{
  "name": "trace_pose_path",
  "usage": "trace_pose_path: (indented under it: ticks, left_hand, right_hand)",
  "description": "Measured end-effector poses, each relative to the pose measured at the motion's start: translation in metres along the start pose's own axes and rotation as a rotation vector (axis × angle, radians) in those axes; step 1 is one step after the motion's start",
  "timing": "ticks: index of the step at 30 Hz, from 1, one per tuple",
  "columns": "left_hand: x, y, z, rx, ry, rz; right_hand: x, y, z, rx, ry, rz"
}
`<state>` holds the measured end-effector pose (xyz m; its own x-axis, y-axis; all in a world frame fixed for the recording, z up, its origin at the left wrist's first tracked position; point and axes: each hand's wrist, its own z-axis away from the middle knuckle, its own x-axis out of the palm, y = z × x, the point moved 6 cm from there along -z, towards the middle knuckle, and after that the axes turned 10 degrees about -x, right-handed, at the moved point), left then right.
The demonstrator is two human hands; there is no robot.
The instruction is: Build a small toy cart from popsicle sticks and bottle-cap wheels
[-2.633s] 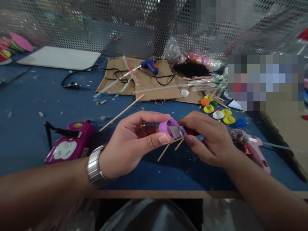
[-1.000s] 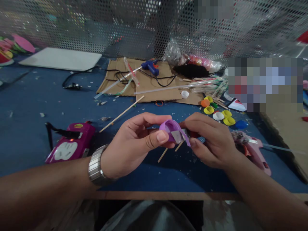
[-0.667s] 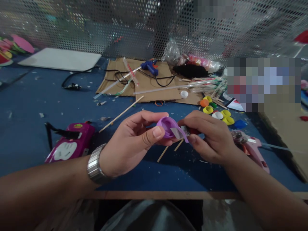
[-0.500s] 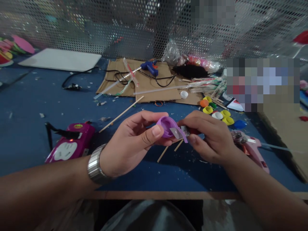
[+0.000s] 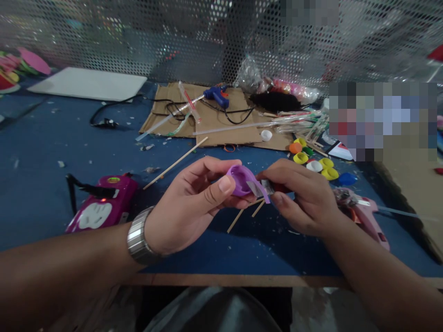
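A purple plastic bottle cap is pinched between the thumb and fingers of my left hand, its hollow side turned partly toward me. A thin purple strip hangs from the cap's right edge. My right hand is closed around a utility knife, whose handle is mostly hidden in the fingers. The flat grey knife blade reaches left to the cap, between its rim and the strip. Below the hands, short wooden sticks lie on the blue table.
Several coloured caps lie to the right, near a pink glue gun. A magenta power strip with a plug stands left. Behind are cardboard, a blue glue gun, a wooden stick and a white board.
The purple strip and the blade have shifted very slightly against the cap. Both hands keep their grips; the whole view has moved a little.
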<state>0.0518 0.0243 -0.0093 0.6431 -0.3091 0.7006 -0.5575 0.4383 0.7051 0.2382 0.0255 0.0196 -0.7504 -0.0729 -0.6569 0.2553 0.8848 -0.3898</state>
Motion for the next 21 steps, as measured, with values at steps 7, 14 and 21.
trace_pose_path:
  ticks: [7,14,21]
  left_hand:
    - [0.0005,-0.0023,0.0006,0.038,-0.029,-0.083]
    - [-0.0010,-0.0045,0.0018,0.067,-0.076,-0.141]
    - [0.0008,-0.0051,0.0015,0.010,-0.041,-0.076]
  right_hand:
    - [0.0022,-0.0058,-0.0021,-0.005,-0.021,-0.021]
    - [0.0034,-0.0052,0.0000,-0.003,0.002,-0.027]
    - [0.0043,-0.0035,0.0003,0.002,-0.010,-0.073]
